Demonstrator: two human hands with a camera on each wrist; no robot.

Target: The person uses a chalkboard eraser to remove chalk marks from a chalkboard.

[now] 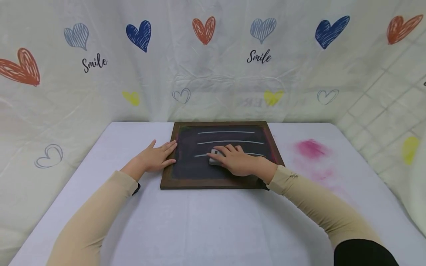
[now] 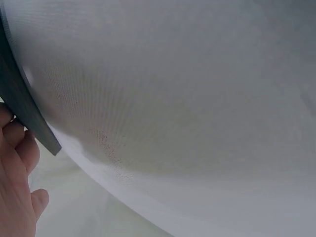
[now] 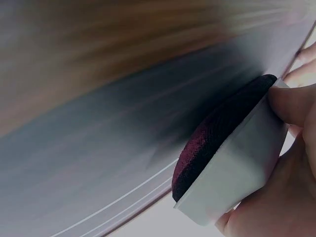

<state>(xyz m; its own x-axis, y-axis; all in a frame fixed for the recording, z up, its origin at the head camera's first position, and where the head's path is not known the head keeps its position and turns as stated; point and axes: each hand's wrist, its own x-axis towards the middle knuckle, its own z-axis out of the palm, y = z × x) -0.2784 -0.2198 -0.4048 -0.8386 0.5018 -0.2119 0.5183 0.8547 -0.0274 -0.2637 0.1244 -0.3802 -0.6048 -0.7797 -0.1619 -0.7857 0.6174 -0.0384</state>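
Note:
A small framed chalkboard (image 1: 189,170) lies flat on the table with white chalk lines across it. On its dark surface my right hand (image 1: 242,163) grips a chalkboard eraser (image 1: 213,161), which covers part of the lowest line. The right wrist view shows the eraser's pale grey back (image 3: 237,168) between thumb and fingers, its dark felt pad (image 3: 217,133) tinged purple and against the board. My left hand (image 1: 154,157) rests at the left side of the brown wooden frame (image 1: 199,184), fingers touching it; the left wrist view shows those fingers (image 2: 27,150) along the frame's edge.
White cloth (image 1: 199,225) covers the table. A pink powder smudge (image 1: 311,148) marks it to the right of the board. Behind the table hangs a pale sheet (image 1: 219,66) printed with hearts and writing.

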